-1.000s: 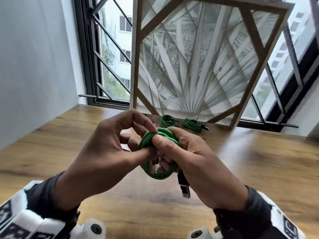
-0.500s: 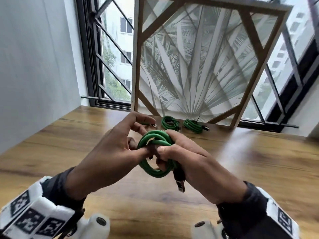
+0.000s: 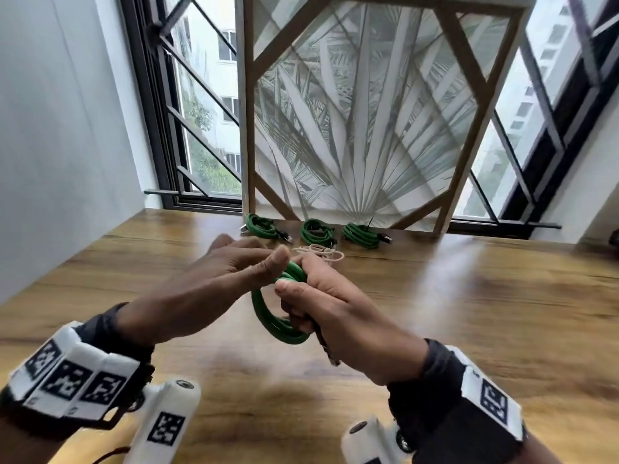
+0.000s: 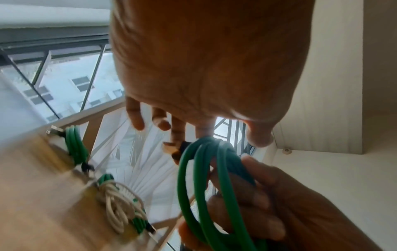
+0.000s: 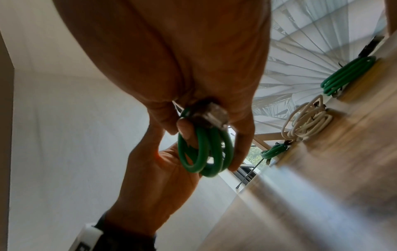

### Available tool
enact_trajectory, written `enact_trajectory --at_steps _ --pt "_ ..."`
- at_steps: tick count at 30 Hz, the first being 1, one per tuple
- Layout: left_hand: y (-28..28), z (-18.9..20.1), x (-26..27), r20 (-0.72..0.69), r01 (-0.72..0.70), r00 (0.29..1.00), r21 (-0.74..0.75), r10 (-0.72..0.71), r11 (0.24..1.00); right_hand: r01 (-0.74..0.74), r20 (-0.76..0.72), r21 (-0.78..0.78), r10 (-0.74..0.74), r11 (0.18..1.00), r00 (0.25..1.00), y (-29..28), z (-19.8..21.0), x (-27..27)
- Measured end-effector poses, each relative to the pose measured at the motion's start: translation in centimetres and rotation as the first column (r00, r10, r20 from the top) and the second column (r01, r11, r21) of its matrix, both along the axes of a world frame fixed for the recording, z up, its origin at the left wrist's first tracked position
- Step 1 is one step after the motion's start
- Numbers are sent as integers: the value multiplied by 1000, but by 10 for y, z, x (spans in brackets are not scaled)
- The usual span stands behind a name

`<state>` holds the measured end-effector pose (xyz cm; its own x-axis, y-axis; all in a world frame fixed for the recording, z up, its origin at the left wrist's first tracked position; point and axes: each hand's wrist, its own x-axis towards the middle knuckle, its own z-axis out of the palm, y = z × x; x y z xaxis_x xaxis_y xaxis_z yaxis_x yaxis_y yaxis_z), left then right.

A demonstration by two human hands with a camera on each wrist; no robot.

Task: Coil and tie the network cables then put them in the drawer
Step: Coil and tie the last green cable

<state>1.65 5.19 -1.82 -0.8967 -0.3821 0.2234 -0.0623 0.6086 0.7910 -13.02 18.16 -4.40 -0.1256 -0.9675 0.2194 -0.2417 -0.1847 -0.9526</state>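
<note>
Since the earlier frame, our left hand (image 3: 214, 279) has opened, fingers straight, beside the green coil (image 3: 281, 316). Our right hand (image 3: 338, 313) grips it above the bench (image 3: 469, 296). Tying comes next, we judge. Counted: three green coils (image 3: 316, 231) and one white bundle (image 3: 321, 252) on the bench.

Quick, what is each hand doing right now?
Left hand: open, fingers straight, holding nothing.
Right hand: gripping the green cable coil.

Part of the coiled green network cable (image 3: 268, 316) is being hidden inside the gripping right hand (image 3: 338, 313); its plug is being blurred below that grip.
</note>
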Motion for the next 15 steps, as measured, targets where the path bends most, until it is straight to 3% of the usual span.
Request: enact_trajectory --at_steps 1,4,8,12,15 --pt "-1 1 -2 18 -4 1000 -68 5 998 9 -9 -8 -9 1000 1000 1 -1 0" --pt "-6 3 -4 61 44 997 -85 -39 995 88 -11 -81 -89 993 996 0 0 -2" --pt "-7 4 -17 112 -22 992 -283 56 959 249 80 -190 -238 950 968 1 8 -9" --pt "5 9 -45 -102 -58 993 55 64 997 343 193 -180 -309 922 931 4 20 -15" --pt "9 -4 -60 -225 -74 971 38 80 997 383 284 -82 -347 920 894 5 27 -19"
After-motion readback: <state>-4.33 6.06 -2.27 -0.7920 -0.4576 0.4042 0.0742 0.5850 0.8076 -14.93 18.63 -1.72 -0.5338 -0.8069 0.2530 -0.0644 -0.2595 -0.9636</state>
